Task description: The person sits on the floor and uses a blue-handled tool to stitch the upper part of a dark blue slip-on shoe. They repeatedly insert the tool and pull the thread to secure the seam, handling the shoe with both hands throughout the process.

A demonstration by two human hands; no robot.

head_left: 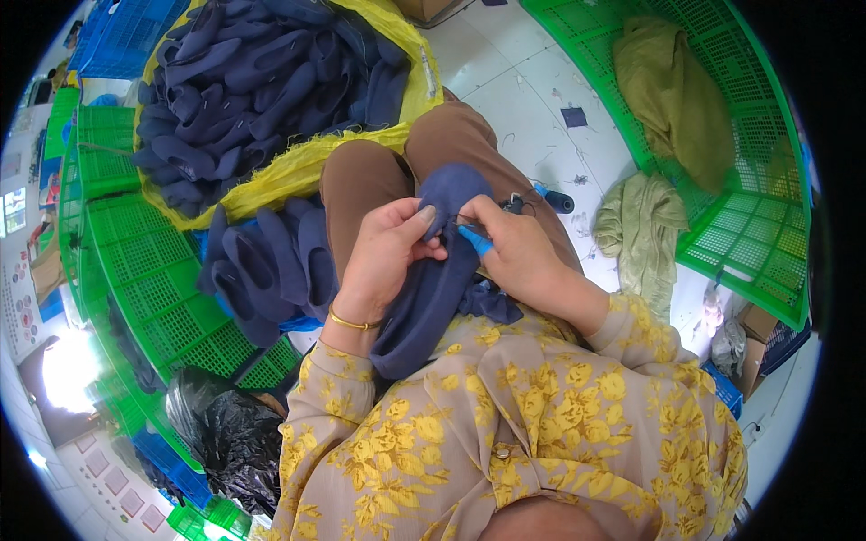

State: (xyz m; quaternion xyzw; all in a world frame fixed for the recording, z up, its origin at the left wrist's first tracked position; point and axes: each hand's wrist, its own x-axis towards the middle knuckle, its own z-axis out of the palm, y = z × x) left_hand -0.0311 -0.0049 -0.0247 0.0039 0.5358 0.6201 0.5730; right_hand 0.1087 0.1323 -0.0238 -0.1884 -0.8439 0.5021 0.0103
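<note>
Bright, even daylight fills the scene, and colours are saturated. A blown-out white glare patch (68,370) sits far left of and below the hands (451,257). Shadows are soft and faint. The centre around the hands is sharp. Fisheye bending curves the crates (144,279) toward the black circular rim, where detail smears.

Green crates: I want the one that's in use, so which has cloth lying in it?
The green crate at the person's right; an olive cloth lies in it. The left-hand green crates show bare mesh.
</note>
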